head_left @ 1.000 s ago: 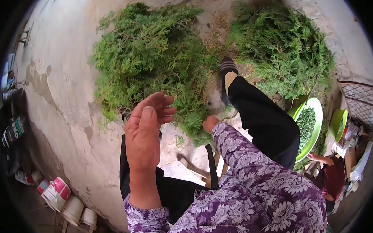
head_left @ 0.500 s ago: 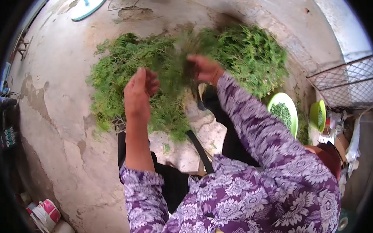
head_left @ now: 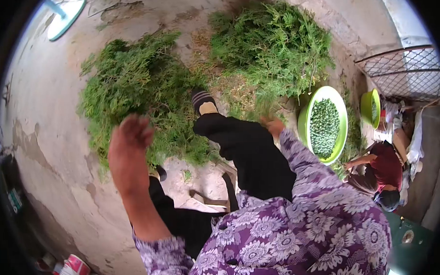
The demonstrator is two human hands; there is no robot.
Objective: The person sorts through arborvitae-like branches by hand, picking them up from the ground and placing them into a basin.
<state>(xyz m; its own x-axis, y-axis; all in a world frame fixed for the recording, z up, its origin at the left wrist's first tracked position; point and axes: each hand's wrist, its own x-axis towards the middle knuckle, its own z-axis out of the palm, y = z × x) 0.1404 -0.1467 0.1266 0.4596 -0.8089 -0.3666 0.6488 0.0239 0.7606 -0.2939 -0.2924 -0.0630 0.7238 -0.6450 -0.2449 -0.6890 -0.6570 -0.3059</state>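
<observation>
My left hand (head_left: 128,153) is raised in front of me, blurred, seen from the back, its fingers loosely curled with nothing in them. Behind it lies a big pile of green sprigs (head_left: 131,82) on the concrete floor. My right hand (head_left: 274,126) reaches down past my black-trousered leg (head_left: 244,146) to the near edge of a second green pile (head_left: 275,43). Its fingers are mostly hidden, so I cannot tell whether it holds a sprig. Right beside it stands a large green basin (head_left: 304,122) filled with small green berries.
A smaller green bowl (head_left: 371,108) sits by a wire mesh frame (head_left: 402,73) at the right. Another person (head_left: 383,173) crouches at the lower right. A wooden stool (head_left: 207,200) is under me. Cans (head_left: 72,272) stand at the bottom left, and a pale plate-like object (head_left: 65,12) lies at the top left.
My right hand, which held a bunch of sprigs up between the piles, has dropped to the right pile's edge by the basin. My left hand swung left and nearer. The view shifted right.
</observation>
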